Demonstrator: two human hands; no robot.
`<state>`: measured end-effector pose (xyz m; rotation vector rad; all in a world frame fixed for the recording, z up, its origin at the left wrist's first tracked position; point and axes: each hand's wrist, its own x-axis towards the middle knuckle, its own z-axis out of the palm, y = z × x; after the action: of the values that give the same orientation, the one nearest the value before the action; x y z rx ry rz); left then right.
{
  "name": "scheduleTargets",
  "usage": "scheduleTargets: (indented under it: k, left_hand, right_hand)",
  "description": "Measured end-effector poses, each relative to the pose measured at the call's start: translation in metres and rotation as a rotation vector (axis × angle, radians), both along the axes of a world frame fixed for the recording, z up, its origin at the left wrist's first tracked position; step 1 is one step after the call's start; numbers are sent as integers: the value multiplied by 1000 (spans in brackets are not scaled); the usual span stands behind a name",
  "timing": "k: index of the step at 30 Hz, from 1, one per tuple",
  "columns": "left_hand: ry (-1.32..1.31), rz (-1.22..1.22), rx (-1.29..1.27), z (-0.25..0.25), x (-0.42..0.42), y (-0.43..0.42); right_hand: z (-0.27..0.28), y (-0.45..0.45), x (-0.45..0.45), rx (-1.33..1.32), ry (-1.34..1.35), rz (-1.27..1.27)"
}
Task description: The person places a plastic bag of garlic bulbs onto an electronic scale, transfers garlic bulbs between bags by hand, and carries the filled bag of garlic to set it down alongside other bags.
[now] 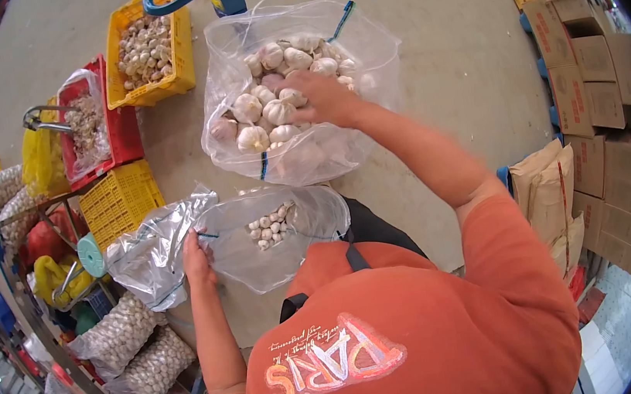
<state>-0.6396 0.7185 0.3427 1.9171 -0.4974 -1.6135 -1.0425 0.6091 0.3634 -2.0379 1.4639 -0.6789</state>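
Observation:
My right hand (324, 99) reaches into a large clear mesh bag (311, 162) filled with white garlic bulbs (249, 109). Its fingers and thumb curve around one garlic bulb (292, 97) on top of the heap. Nearer my body lies a second mesh bag (249, 263), spread wide, with a small cluster of garlic bulbs (270, 225) inside. My left hand (197, 259) is closed on the left edge of that bag, close to its blue-green tie. Shiny clear plastic (154, 250) is bunched just left of this hand.
Further left stand a yellow crate (181, 80) of garlic, a red crate (126, 141) with garlic scraps and an upturned yellow crate (122, 203). Full garlic sacks (148, 364) lie at the lower left. Cardboard boxes (600, 94) are stacked on the right.

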Motion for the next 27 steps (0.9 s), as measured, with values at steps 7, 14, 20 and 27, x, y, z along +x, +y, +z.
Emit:
scheduleTargets:
  k: [7, 14, 20, 27]
  left_hand:
    - [-53, -47, 31, 1, -10, 2]
    - [-64, 14, 19, 0, -6, 10]
    - [-58, 6, 5, -1, -6, 11]
    - [-39, 24, 3, 4, -8, 8]
  right_hand:
    - [-25, -23, 22, -72, 344, 153]
    - [55, 16, 15, 2, -359, -161]
    - [115, 92, 33, -433, -725, -149]
    - [130, 122, 75, -52, -381, 243]
